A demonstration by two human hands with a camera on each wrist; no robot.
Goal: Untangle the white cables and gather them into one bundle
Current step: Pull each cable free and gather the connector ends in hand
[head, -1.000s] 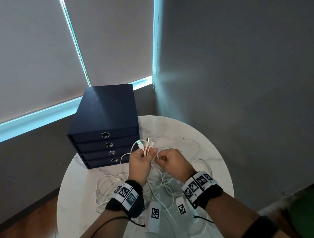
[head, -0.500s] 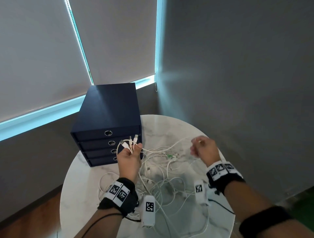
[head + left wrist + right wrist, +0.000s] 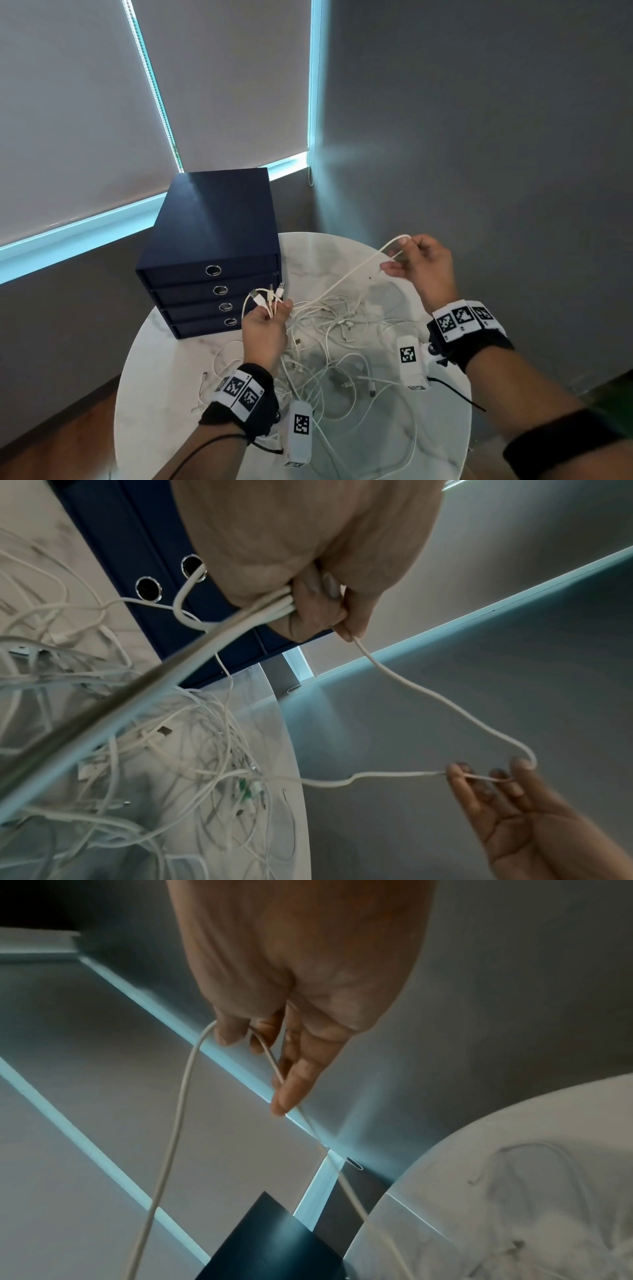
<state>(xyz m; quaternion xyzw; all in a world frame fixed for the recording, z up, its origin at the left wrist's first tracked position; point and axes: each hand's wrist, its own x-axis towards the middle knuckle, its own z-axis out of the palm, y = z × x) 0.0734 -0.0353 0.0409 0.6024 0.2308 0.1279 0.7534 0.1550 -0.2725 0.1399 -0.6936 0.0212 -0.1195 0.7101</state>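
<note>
A tangle of white cables (image 3: 337, 330) lies spread over the round marble table (image 3: 164, 363). My left hand (image 3: 277, 308) grips several cable ends in front of the drawer box, and their USB plugs (image 3: 270, 294) stick up above the fist. The left wrist view shows the left hand (image 3: 318, 607) with these strands squeezed in it. My right hand (image 3: 399, 253) is raised over the table's right side. It holds a loop of one white cable (image 3: 346, 278), which runs taut down to the left hand. In the right wrist view the loop (image 3: 178, 1123) hangs hooked over the fingers (image 3: 291, 1085).
A navy box with several ring-pull drawers (image 3: 212, 246) stands at the table's back left, close behind my left hand. A grey wall (image 3: 479, 137) runs along the right. Window blinds and a bead chain (image 3: 310, 171) hang behind. Wooden floor (image 3: 68, 428) shows below left.
My hands, close together a second ago, have parted. The right hand swept up and to the right, drawing one cable out of the tangle. The left hand shifted slightly left and kept hold of the plug ends.
</note>
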